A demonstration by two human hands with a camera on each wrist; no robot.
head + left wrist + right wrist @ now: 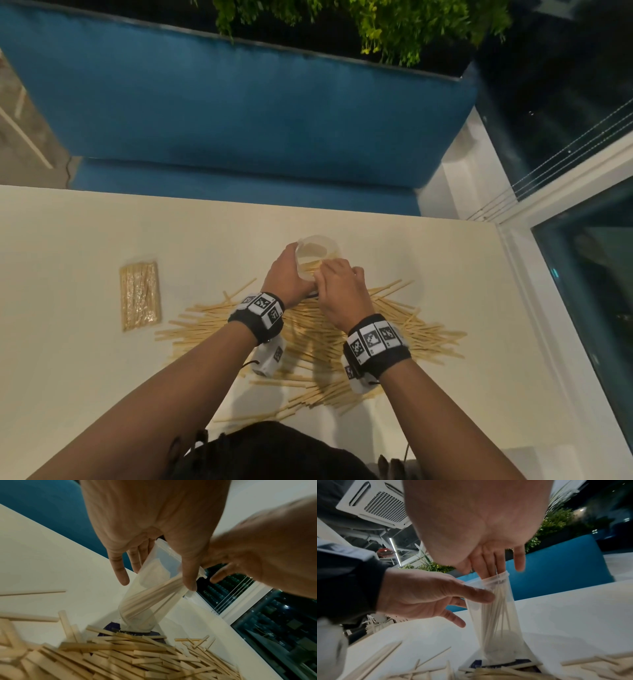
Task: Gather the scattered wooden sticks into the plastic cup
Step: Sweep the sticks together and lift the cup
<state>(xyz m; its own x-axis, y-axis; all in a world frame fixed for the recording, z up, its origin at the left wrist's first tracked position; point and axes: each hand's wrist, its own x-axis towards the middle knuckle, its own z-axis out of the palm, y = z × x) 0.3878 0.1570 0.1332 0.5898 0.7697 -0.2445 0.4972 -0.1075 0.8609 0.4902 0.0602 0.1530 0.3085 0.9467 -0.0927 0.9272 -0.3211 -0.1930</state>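
A clear plastic cup (317, 253) stands tilted at the far edge of a pile of loose wooden sticks (308, 329) on the white table (85, 240). My left hand (291, 265) grips the cup's left side. The left wrist view shows its thumb on the near wall of the cup (150, 601) and its fingers behind. My right hand (337, 284) is over the rim. In the right wrist view its straight fingers (488, 569) dip into the mouth of the cup (498, 615). Several sticks (494, 615) lean inside the cup.
A wrapped packet of sticks (140, 296) lies to the left of the pile. A dark blue flat piece (109, 628) lies under the cup's base. A blue sofa (239, 120) runs behind the table, and a window (582, 274) lines the right side.
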